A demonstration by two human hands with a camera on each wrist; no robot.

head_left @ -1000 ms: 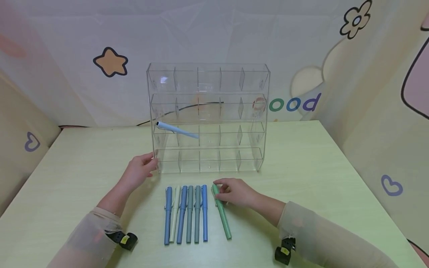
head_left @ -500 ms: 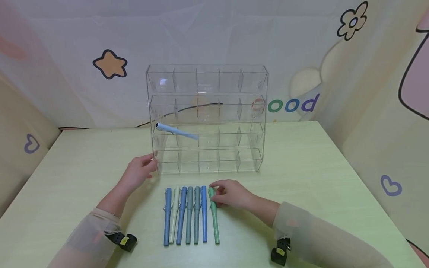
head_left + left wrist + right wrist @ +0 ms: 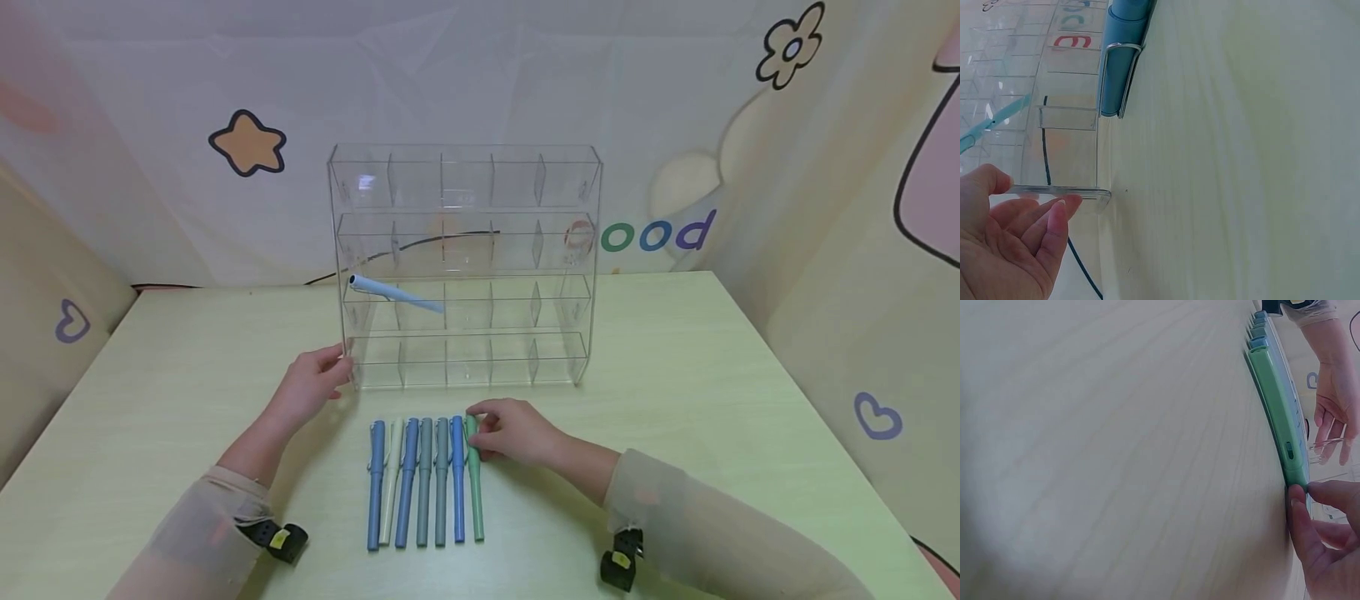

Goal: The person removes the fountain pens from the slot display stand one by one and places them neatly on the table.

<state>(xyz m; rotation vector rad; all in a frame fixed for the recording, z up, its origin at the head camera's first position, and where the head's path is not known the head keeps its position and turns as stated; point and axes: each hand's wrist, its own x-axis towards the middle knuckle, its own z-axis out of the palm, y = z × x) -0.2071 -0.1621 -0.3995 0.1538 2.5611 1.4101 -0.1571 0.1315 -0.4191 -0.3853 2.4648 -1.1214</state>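
A clear acrylic rack point(image 3: 468, 348) with rows of compartments stands upright on the table. My left hand point(image 3: 309, 385) holds its lower left side; in the left wrist view the thumb lies on one face of the panel and fingers on the other. My right hand point(image 3: 519, 433) pinches the capped upper end of a green pen point(image 3: 476, 496), which lies on the table at the right end of a row. Beside it is a bright blue pen point(image 3: 458, 483), then two grey-green pens point(image 3: 441, 487), a blue pen point(image 3: 407, 487), a pale cream-green pen point(image 3: 391, 487) and another blue pen point(image 3: 376, 492).
A light blue pen point(image 3: 397, 294) leans slanted in the rack's second tier from the bottom, at the left. Behind the pale wooden table point(image 3: 675, 358) hangs a printed cloth point(image 3: 480, 75), with more cloth at both sides.
My right hand has slid the green pen left and straightened it from a slant, bringing it close beside the bright blue pen. The left hand keeps its hold on the rack.
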